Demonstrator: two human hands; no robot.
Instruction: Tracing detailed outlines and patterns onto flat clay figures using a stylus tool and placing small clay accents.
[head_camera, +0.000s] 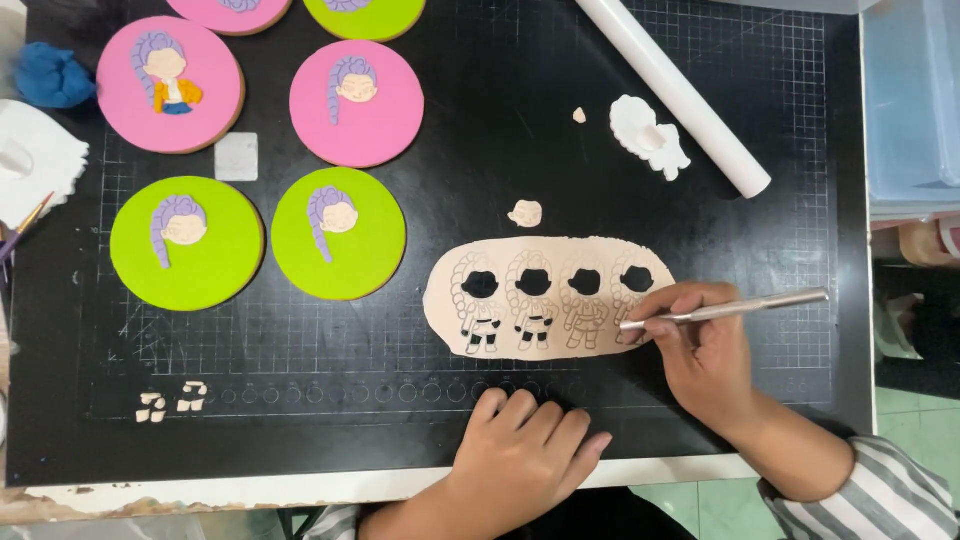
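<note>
A: Right hand (700, 350) was down at four o'clock on the black cutting mat (500, 130), fingers pinched shut round a slim silver tool (730, 310) — tip touching the rolled beige sheet (445, 300) at its right end.

B: And that sheet sat just below the mat's centre, four small figures pressed into it, each with the face cut out. A loose beige scrap (525, 213) lay just above it, at twelve.

A: Left hand (525, 445) rested at six o'clock on the mat's near edge — fingers curled loosely under, gripping nothing.

B: Out at ten o'clock, pink discs (355, 130) and green discs (340, 265) each carried a purple-haired face. A white rolling pin (670, 90) lay slanted at one o'clock, white scraps (648, 135) just beside it.

A: Small cut pieces (172, 402) sat at eight o'clock, well apart from both hands.
</note>
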